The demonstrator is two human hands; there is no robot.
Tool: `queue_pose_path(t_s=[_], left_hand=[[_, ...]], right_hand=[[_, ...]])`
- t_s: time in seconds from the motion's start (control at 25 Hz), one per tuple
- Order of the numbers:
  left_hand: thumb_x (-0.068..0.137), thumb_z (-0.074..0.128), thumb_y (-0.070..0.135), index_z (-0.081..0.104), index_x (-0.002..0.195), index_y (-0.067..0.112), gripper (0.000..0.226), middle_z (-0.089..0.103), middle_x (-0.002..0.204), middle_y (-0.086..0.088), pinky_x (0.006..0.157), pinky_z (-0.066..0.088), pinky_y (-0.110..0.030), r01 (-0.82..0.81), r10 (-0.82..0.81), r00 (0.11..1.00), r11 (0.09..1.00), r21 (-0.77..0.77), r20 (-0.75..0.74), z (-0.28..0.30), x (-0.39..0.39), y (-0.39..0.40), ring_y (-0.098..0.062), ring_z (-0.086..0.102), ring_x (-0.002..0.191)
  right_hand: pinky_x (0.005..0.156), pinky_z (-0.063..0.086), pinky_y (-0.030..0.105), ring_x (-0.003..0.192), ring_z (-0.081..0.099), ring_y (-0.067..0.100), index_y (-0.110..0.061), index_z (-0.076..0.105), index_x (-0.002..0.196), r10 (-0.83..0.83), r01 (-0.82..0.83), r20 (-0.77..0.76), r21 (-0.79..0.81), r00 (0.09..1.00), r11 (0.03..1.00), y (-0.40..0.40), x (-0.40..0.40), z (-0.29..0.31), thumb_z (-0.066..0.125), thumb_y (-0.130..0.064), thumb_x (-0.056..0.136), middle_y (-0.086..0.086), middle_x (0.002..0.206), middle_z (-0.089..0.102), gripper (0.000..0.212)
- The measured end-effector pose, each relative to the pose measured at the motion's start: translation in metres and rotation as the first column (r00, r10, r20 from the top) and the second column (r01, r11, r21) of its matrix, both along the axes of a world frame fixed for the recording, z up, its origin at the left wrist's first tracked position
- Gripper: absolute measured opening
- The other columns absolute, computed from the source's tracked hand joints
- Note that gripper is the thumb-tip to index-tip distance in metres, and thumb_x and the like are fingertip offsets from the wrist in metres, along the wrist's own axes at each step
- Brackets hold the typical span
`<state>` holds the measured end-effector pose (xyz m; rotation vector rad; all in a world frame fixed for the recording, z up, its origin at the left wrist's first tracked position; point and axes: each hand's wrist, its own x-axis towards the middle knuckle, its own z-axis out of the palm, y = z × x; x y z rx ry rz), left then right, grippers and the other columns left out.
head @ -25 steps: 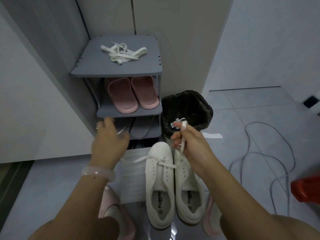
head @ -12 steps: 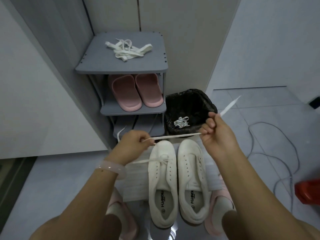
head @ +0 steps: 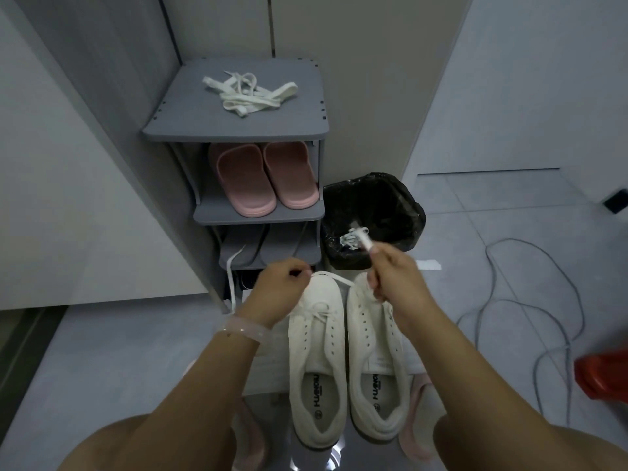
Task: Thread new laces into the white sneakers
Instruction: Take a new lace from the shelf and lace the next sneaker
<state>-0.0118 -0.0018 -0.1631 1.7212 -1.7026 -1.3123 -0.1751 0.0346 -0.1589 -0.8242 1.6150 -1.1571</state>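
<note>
Two white sneakers stand side by side on the floor, toes away from me. The left sneaker (head: 317, 355) has a lace through its front eyelets; the right sneaker (head: 373, 362) shows bare eyelets. My left hand (head: 282, 294) pinches a white lace (head: 339, 279) above the left toe. My right hand (head: 394, 277) grips the same lace over the right toe, its tip (head: 365, 243) sticking up past my fingers. A heap of white laces (head: 248, 95) lies on top of the grey shoe rack (head: 234, 130).
Pink slippers (head: 261, 178) fill the rack's middle shelf. A black-lined bin (head: 373, 219) with lace scraps stands right of the rack. Grey cables (head: 530, 321) loop over the floor on the right, near a red object (head: 605, 375). White paper (head: 268, 365) lies under the sneakers.
Both hands drew closer together and lower over the sneaker toes. The lace, stretched taut between them half a second ago, is now short and slack, its tip pointing up-left.
</note>
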Motion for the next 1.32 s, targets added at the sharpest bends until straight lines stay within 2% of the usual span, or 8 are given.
queue_pose_path(t_s=[0.2,0.4,0.52,0.64,0.92,1.04,1.2,1.32], left_hand=[[0.096,0.046,0.026,0.067,0.086,0.013,0.027,0.062,0.076,0.000,0.076,0.043,-0.025,0.068,0.014,0.948,0.967,0.246,-0.317,-0.001,-0.019,0.013,-0.010,0.060,0.074],[0.093,0.052,0.018,0.068,0.090,0.009,0.019,0.065,0.077,-0.002,0.061,0.046,-0.014,-0.069,0.170,0.907,0.963,0.261,-0.386,-0.006,-0.019,0.013,-0.007,0.061,0.072],[0.090,0.056,0.012,0.068,0.075,0.010,0.019,0.063,0.069,0.000,0.054,0.043,-0.008,-0.099,0.110,0.962,0.994,0.056,-0.249,-0.009,-0.017,0.010,-0.007,0.059,0.066],[0.089,0.057,0.014,0.069,0.078,0.002,0.020,0.063,0.066,-0.005,0.054,0.035,-0.013,0.189,-0.184,0.982,0.961,-0.204,0.043,-0.011,-0.018,0.013,-0.010,0.053,0.059],[0.089,0.053,0.019,0.069,0.094,0.009,0.019,0.068,0.101,-0.005,0.085,0.051,-0.037,0.365,-0.288,0.868,0.922,-0.128,0.405,-0.030,-0.002,0.008,-0.022,0.062,0.094],[0.088,0.051,0.014,0.072,0.096,0.009,0.023,0.068,0.106,-0.002,0.087,0.051,-0.033,0.432,-0.397,0.796,0.901,0.032,0.458,-0.044,0.003,0.014,-0.021,0.063,0.098],[0.085,0.054,0.010,0.073,0.102,0.018,0.026,0.070,0.107,-0.001,0.084,0.049,-0.029,0.453,-0.443,0.822,0.889,0.061,0.358,-0.053,-0.005,0.026,-0.018,0.061,0.099],[0.084,0.055,0.011,0.074,0.100,0.017,0.025,0.071,0.103,-0.003,0.077,0.046,-0.025,0.418,-0.415,0.851,0.906,0.062,0.323,-0.058,-0.006,0.027,-0.019,0.062,0.095]], right_hand=[[0.047,0.045,0.016,0.044,0.052,0.005,-0.011,0.059,0.088,0.240,-0.240,0.003,0.005,0.971,0.971,0.011,0.023,-0.011,0.046,-0.010,0.096,0.004,0.061,0.059,0.015],[0.062,0.049,0.016,0.060,0.060,0.000,-0.019,0.064,0.089,0.306,-0.311,-0.098,-0.045,0.947,0.949,0.011,0.021,-0.014,0.054,-0.007,0.092,-0.002,0.069,0.064,0.015],[0.077,0.045,0.016,0.087,0.059,0.002,-0.023,0.069,0.092,0.287,-0.314,-0.290,-0.048,0.913,0.948,0.009,0.021,-0.015,0.053,-0.017,0.093,-0.003,0.093,0.066,0.017],[0.078,0.046,0.015,0.093,0.061,0.011,-0.015,0.069,0.089,0.254,-0.258,-0.157,-0.010,0.954,0.966,0.010,0.021,-0.014,0.050,-0.024,0.095,0.003,0.096,0.068,0.023],[0.066,0.044,0.020,0.063,0.047,0.000,-0.020,0.058,0.114,-0.143,0.077,-0.176,-0.335,0.974,0.939,-0.009,-0.013,0.011,0.034,-0.020,0.102,-0.010,0.067,0.048,0.027],[0.064,0.036,0.023,0.067,0.041,-0.002,-0.021,0.050,0.127,0.043,-0.184,-0.575,-0.189,0.817,0.965,-0.009,-0.019,0.009,0.030,-0.026,0.102,-0.018,0.074,0.043,0.032],[0.072,0.041,0.033,0.091,0.058,0.028,-0.017,0.050,0.115,0.544,-0.490,-0.791,0.369,0.281,0.790,0.010,0.004,-0.042,0.035,-0.023,0.098,0.009,0.100,0.064,0.023],[0.078,0.044,0.034,0.099,0.058,0.028,-0.016,0.053,0.114,0.630,-0.556,-0.731,0.419,0.262,0.718,0.019,0.009,-0.061,0.042,-0.022,0.096,0.010,0.107,0.066,0.022]])
